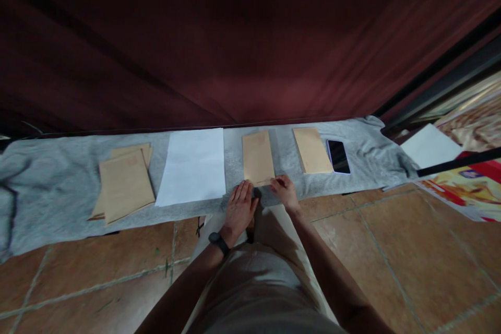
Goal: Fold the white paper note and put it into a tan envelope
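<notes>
A brown paper envelope [258,155] lies flat on the grey cloth in front of me. My left hand [239,207], with a dark band at the wrist, rests flat at its near left corner, fingers stretched out. At the near right corner, my right hand [285,191] has its fingers closed on the envelope's edge. To the right lies a small stack of brown envelopes [312,151], with a dark-screened phone [338,157] beside it. White paper sheets [191,167] lie to the left, and farther left is a loose, overlapping pile of brown envelopes [126,185].
The grey cloth [62,182] covers a long, narrow surface. A dark red curtain [235,52] hangs along its far edge. On the right are a dark metal bar [457,163], a white sheet [430,146] and a red-and-yellow printed box [465,188]. Brown floor tiles [422,250] lie below.
</notes>
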`<action>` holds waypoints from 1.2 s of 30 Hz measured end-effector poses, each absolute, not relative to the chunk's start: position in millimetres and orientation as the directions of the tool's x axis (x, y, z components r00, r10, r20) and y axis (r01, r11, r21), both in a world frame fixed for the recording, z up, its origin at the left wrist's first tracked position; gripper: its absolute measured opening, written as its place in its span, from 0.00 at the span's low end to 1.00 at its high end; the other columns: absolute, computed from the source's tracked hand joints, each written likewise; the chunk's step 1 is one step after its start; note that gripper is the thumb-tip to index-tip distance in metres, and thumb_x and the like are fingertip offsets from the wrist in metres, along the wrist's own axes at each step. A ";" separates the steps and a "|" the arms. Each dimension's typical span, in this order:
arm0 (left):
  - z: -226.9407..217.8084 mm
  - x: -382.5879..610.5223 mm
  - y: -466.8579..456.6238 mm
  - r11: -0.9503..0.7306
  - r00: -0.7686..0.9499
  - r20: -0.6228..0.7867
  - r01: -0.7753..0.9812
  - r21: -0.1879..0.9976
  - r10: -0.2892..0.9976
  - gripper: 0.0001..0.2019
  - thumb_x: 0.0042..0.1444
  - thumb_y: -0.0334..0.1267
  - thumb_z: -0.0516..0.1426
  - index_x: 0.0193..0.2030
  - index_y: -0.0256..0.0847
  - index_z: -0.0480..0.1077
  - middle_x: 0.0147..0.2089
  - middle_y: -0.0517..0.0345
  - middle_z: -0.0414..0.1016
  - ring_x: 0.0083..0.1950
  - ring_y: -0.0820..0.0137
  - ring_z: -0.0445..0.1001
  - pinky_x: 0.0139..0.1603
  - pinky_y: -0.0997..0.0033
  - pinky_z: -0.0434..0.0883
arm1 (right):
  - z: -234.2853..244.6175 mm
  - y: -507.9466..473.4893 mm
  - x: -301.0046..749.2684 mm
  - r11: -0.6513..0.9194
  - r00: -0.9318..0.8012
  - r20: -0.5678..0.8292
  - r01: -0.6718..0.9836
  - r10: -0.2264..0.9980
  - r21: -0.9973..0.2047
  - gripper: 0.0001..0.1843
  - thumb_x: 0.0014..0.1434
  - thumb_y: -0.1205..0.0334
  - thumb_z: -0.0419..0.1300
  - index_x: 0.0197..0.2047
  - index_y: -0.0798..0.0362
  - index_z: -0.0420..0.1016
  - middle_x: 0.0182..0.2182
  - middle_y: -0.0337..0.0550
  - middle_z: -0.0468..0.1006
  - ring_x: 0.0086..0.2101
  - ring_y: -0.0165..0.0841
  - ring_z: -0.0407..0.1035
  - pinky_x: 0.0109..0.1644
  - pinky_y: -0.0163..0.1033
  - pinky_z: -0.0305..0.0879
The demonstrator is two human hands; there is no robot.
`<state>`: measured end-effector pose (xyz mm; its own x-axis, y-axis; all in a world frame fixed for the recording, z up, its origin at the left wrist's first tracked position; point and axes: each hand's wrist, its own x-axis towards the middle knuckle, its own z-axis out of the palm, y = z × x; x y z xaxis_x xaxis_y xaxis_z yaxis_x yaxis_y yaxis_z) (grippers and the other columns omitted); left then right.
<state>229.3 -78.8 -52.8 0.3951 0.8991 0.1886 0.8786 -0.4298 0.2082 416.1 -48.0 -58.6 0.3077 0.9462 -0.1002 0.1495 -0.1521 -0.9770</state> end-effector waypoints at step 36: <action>-38.1 260.1 -56.6 0.346 -0.098 -0.535 -0.663 0.664 0.839 0.12 0.40 0.31 0.72 0.29 0.35 0.73 0.29 0.55 0.81 0.32 0.66 0.82 0.43 0.65 0.79 | -59.4 -73.4 410.8 -0.171 0.200 -0.134 0.181 0.971 -0.969 0.26 0.64 0.45 0.55 0.54 0.55 0.76 0.41 0.49 0.83 0.35 0.39 0.77 0.39 0.44 0.78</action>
<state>260.1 -56.6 -38.1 -0.0983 0.8389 -0.5353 -0.6629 0.3460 0.6639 410.8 -73.4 -59.4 0.2001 0.9706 -0.1336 0.1807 -0.1706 -0.9686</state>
